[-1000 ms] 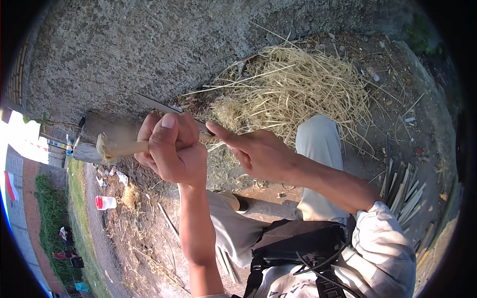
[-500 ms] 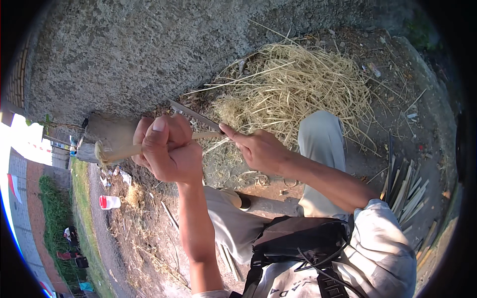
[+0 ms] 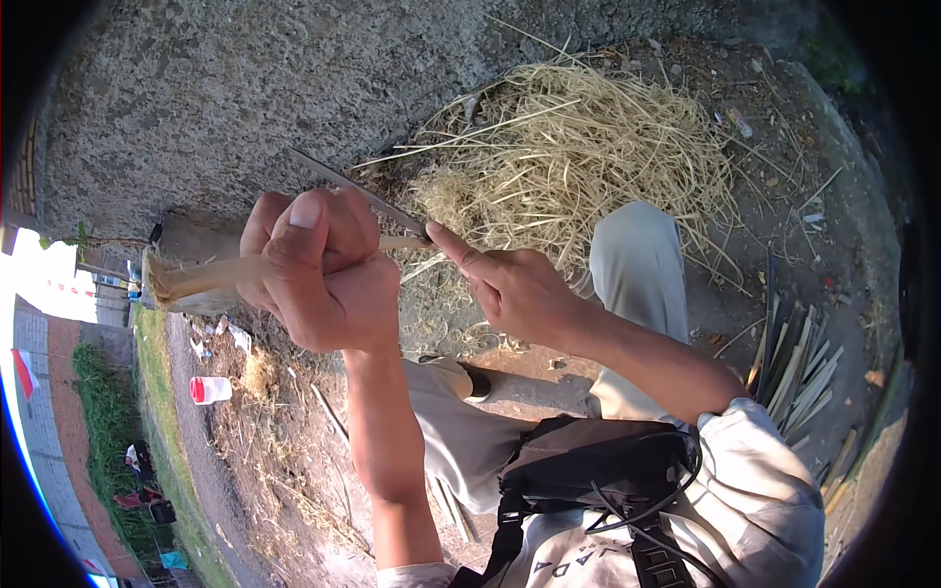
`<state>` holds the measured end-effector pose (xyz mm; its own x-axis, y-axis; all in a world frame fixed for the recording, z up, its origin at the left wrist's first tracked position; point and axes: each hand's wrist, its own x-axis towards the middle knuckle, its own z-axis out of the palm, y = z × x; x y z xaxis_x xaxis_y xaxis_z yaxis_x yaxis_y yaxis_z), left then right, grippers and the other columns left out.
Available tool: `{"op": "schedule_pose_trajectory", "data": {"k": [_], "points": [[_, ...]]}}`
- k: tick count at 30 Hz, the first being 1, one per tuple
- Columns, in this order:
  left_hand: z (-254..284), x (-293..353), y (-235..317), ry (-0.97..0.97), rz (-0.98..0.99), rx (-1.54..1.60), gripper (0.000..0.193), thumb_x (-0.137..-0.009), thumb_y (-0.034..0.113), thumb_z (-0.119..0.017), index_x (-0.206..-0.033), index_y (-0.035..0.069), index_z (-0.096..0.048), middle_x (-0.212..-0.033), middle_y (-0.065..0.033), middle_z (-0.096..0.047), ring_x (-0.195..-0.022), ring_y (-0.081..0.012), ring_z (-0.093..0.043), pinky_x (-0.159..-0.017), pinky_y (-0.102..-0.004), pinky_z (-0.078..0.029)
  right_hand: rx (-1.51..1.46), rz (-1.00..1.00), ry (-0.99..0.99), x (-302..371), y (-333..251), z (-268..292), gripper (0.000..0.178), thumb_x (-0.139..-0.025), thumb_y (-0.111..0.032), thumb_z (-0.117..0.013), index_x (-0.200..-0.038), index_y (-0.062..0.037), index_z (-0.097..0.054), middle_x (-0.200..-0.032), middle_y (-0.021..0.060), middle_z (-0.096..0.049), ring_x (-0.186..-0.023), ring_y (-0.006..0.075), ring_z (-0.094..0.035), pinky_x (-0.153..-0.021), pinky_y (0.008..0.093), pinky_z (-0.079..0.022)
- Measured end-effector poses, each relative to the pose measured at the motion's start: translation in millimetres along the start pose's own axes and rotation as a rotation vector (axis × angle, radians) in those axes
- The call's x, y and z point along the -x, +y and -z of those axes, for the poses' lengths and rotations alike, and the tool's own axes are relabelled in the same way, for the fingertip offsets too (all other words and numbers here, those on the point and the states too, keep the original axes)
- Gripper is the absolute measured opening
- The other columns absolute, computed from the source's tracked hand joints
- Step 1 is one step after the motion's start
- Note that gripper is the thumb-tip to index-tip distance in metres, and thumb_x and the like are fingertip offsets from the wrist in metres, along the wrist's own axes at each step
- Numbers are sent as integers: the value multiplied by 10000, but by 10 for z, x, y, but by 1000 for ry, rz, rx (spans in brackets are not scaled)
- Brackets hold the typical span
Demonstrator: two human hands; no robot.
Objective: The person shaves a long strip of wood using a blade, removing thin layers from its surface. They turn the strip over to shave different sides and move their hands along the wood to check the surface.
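My left hand [image 3: 319,274] is in a closed fist round a pale bamboo strip [image 3: 211,278], thumb uppermost. The strip's thick, knobbed end juts out on the left; its other part runs from the fist to my right hand [image 3: 515,289]. That hand grips a knife, its handle hidden in the curled fingers, with the index finger stretched along the blade. The narrow grey knife blade [image 3: 363,194] slants up and left past my left fist and crosses near the strip by my right fingertip. Whether blade and strip touch cannot be made out.
A big heap of thin bamboo shavings [image 3: 588,157] lies beyond my hands, against a rough concrete wall [image 3: 245,98]. Split bamboo pieces [image 3: 804,372] rest on the ground at right. A red-and-white plastic container [image 3: 210,390] is at left. My knee [image 3: 639,255] rises beside my right forearm.
My left hand and the bamboo strip have shifted slightly left, its knobbed end farther out. The knife blade has moved up and left; my right hand moved slightly left.
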<state>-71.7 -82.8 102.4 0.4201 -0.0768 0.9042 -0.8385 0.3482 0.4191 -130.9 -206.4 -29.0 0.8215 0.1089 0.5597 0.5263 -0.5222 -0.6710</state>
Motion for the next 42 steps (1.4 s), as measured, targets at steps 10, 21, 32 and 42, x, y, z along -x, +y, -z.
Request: {"op": "schedule_pose_trajectory", "data": {"k": [10,21,32,42], "points": [[270,-138,-2,-31,134,256,192,-913,33,-436,-723,9,-439,-572,-21,-251,-418,-89,-156,-375,-271,-141,109,-163,-318,122,365,-378,720,-866,-7,-538,-1544,-180,-367,-495,71,-529,-358,175,-454,-371,356,-443],[359,-110,235,5,273,335,305,-886,54,-497,-647,104,-316,-485,3,-225,-404,-85,-139,-377,-294,-133,45,-133,-59,293,217,-515,707,-894,-70,-592,-1543,-89,-314,-561,95,-583,-388,233,-527,-386,386,-451],[570,-121,294,-154,317,393,279,-846,57,-490,-635,125,-321,-458,-2,-307,-363,-90,-215,-360,-289,-188,-13,45,-15,260,45,-723,172,-969,-127,-547,-1032,33,-554,-594,154,-611,-506,321,-631,-457,418,-501],[753,17,374,-103,307,318,315,-830,74,-497,-609,141,-282,-435,18,-272,-348,-81,-207,-340,-279,-169,-39,-85,-127,199,127,-973,154,-968,-99,-531,-992,52,-545,-528,137,-577,-421,275,-603,-373,410,-456]]}}
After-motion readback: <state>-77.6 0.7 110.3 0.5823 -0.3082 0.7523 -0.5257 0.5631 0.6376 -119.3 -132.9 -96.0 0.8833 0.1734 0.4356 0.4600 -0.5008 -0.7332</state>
